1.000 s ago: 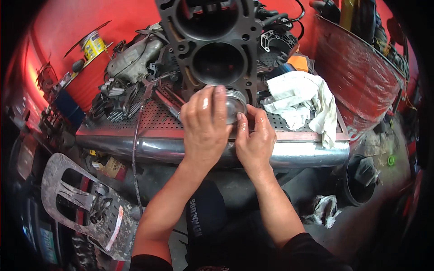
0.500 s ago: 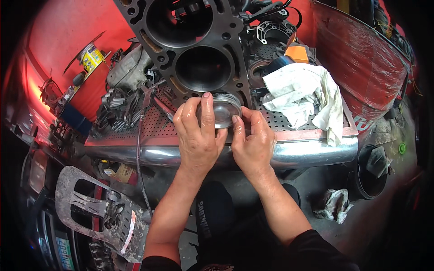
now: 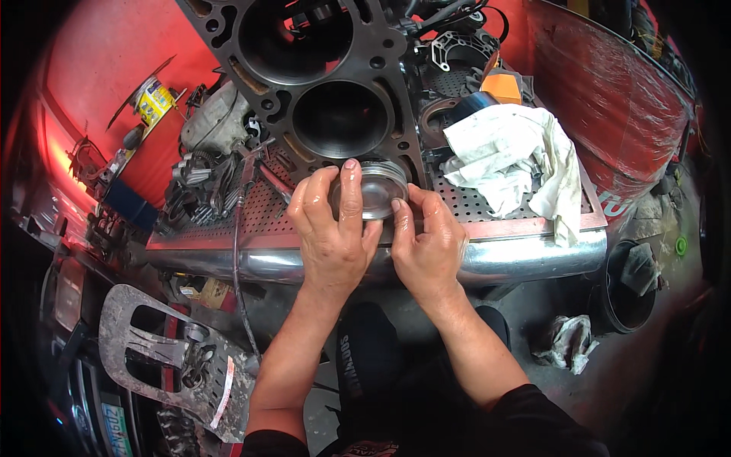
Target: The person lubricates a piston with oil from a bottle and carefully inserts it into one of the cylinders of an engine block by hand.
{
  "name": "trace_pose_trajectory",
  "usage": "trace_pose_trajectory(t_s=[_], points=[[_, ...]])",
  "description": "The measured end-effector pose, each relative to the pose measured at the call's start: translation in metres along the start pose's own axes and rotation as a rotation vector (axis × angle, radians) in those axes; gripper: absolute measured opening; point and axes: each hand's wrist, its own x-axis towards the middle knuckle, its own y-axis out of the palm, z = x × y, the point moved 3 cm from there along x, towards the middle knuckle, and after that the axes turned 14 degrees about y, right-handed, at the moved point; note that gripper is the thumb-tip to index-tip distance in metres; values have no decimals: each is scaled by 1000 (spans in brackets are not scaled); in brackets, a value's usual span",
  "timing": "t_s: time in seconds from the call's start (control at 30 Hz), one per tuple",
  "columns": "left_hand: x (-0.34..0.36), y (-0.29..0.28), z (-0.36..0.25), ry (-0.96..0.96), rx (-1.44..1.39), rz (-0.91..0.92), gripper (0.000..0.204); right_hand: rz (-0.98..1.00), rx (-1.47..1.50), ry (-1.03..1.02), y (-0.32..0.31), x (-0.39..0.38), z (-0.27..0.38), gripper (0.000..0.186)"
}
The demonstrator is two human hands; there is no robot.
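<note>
A round metal piston point(image 3: 381, 194) with ring grooves around its rim sits at the near end of the engine block point(image 3: 283, 107), its flat crown turned up toward me. My left hand point(image 3: 335, 228) grips it from the left, with the index finger laid over the crown's edge. On the right side, my right hand point(image 3: 430, 236) holds it with thumb on the rim and fingers curled around the side. Both hands look wet or oily. Just beyond the piston is an open cylinder bore point(image 3: 340, 119); whether the piston's lower part is inside a bore is hidden.
The block lies on a perforated metal bench point(image 3: 525, 232) with a rounded steel front edge. A white rag point(image 3: 510, 152) and an orange box point(image 3: 501, 87) lie to the right; a hose point(image 3: 237, 259) hangs over the front. A dirty grey plastic chair point(image 3: 164, 350) stands lower left, a black bucket point(image 3: 626, 293) lower right.
The view has shifted slightly. Both hands keep nearly the same hold on the piston, which seems tilted about as before.
</note>
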Motion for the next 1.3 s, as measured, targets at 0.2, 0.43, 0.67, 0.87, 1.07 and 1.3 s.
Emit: trace_pose_trajectory(t_s=[0.2, 0.43, 0.67, 0.87, 1.07, 1.3], points=[[-1, 3, 0, -4, -7, 2, 95, 1, 3, 84, 1, 1, 3, 15], [-3, 6, 5, 26, -72, -57, 91, 68, 50, 85, -2, 3, -1, 13], [-10, 2, 2, -16, -126, -9, 105, 23, 60, -14, -3, -3, -4, 15], [-28, -16, 1, -343, -202, -147, 122, 52, 39, 54, -6, 3, -2, 16], [-32, 10, 22, -613, -332, -155, 106, 67, 26, 74, -1, 2, -1, 18], [-18, 10, 28, -775, -694, -153, 90, 7, 19, 16, -1, 0, 1, 18]])
